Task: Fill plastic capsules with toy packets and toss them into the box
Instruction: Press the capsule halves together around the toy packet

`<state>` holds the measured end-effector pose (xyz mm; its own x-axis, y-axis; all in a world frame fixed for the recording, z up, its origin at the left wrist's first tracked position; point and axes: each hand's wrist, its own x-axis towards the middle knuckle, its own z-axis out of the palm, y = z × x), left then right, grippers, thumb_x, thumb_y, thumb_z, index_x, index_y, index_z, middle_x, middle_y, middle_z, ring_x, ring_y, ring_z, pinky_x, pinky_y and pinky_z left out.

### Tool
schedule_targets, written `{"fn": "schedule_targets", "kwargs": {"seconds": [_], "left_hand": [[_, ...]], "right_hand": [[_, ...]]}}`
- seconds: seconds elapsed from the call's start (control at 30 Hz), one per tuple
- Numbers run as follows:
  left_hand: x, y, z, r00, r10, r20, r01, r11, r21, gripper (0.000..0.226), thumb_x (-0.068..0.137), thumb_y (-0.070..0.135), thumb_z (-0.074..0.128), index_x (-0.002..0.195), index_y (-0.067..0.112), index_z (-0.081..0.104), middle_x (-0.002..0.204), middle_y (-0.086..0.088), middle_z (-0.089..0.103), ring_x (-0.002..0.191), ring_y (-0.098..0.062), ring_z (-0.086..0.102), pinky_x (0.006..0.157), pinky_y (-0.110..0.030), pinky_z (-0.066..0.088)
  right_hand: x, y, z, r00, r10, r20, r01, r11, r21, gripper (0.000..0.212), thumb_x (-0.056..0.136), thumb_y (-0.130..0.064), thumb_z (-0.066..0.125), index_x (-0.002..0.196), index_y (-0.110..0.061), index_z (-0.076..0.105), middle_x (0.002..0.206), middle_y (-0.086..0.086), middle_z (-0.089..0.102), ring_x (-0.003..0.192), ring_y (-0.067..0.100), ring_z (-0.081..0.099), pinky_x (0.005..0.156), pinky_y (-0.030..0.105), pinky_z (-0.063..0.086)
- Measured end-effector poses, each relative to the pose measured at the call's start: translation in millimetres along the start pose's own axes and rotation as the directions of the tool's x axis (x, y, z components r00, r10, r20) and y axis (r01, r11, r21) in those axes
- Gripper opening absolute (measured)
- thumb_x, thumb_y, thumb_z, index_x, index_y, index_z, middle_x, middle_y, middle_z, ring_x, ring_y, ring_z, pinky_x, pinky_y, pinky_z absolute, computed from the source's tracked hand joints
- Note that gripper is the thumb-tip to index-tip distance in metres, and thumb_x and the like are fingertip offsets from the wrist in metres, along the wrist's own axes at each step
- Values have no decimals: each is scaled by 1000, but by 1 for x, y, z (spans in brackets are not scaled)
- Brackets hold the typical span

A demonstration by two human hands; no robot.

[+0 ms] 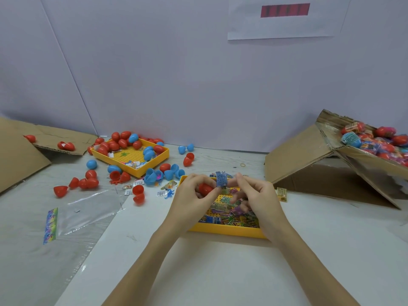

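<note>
My left hand (194, 193) grips a red capsule half (204, 188) above the near yellow tray (225, 231), which holds several colourful toy packets (231, 217). A blue folded packet (221, 179) stands between both hands, pinched at the capsule's mouth. My right hand (257, 195) is beside it with its fingers curled around the packet's lower part. The cardboard box (331, 151) at the right holds several filled capsules (375, 140).
A second yellow tray (134, 171) at the back left holds red and blue capsule halves, with more scattered around it on the table. Clear plastic sheeting (88, 208) lies at the left. Flat cardboard (17, 155) lies at the far left.
</note>
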<state>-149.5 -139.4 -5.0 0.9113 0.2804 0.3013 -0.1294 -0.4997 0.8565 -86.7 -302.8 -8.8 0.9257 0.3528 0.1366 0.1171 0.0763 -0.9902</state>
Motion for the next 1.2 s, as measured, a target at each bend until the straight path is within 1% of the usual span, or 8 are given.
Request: {"fn": "schedule_targets", "kwargs": {"seconds": [0.23, 0.43, 0.63, 0.77, 0.9, 1.0, 1.13, 1.2], "left_hand": [[-1, -3, 0, 1000, 11, 11, -12, 999, 52, 18, 91, 24, 75, 95, 35, 63, 104, 17, 55, 96, -5, 56, 70, -5, 46], [1, -4, 0, 1000, 4, 27, -5, 998, 55, 13, 93, 24, 73, 99, 31, 65, 106, 12, 56, 100, -10, 58, 70, -6, 47], [1, -2, 0, 1000, -10, -5, 10, 1000, 29, 7, 95, 26, 70, 99, 30, 66, 105, 13, 57, 99, -5, 57, 71, -5, 47], [2, -3, 0, 1000, 6, -9, -6, 1000, 31, 6, 96, 25, 68, 99, 30, 65, 104, 13, 57, 98, -5, 57, 72, -6, 47], [1, -6, 1, 1000, 21, 21, -23, 997, 77, 8, 97, 24, 68, 100, 30, 64, 105, 16, 54, 100, -4, 55, 76, -3, 44], [1, -7, 1, 999, 42, 31, -45, 994, 103, 7, 98, 27, 67, 98, 33, 63, 104, 16, 55, 100, 0, 53, 76, -3, 43], [2, -7, 0, 999, 36, 28, -39, 993, 113, 11, 100, 32, 63, 89, 34, 61, 99, 13, 56, 98, 6, 50, 77, -5, 43], [3, -7, 0, 999, 38, 19, -40, 993, 114, 10, 99, 31, 63, 90, 31, 62, 98, 12, 56, 95, 4, 52, 75, -5, 42]], "right_hand": [[-1, -3, 1, 998, -52, 19, 52, 999, 8, 27, 98, -31, 67, 124, -26, 63, 105, -3, 76, 68, 19, 72, 46, 22, 48], [-1, 4, 1, 994, -82, 70, 95, 976, -194, 27, 95, -15, 72, 120, -28, 70, 95, -10, 73, 61, 13, 70, 57, 27, 58], [2, 7, -2, 999, -7, 40, 13, 989, -150, 27, 94, -16, 74, 121, -19, 69, 95, -3, 71, 62, 12, 69, 55, 21, 54], [2, 8, -2, 999, -3, 46, 9, 992, -128, 14, 93, -22, 76, 103, -13, 72, 71, -1, 70, 53, 8, 62, 49, 18, 47], [3, 7, -2, 999, -5, 44, 10, 993, -115, 18, 94, -26, 74, 109, -16, 71, 86, 3, 73, 57, 12, 64, 49, 21, 48], [2, 8, -2, 998, -13, 57, 20, 991, -131, 13, 97, -23, 71, 106, -13, 73, 71, 3, 70, 53, 12, 61, 49, 20, 47], [-1, 4, 2, 986, -152, -71, 133, 967, -217, 22, 98, -24, 68, 120, -23, 64, 95, -2, 71, 65, 14, 70, 56, 26, 57], [-4, 4, 5, 963, -268, -21, 246, 909, -336, 21, 98, -31, 68, 118, -29, 64, 107, -4, 67, 73, 14, 69, 63, 25, 57]]}}
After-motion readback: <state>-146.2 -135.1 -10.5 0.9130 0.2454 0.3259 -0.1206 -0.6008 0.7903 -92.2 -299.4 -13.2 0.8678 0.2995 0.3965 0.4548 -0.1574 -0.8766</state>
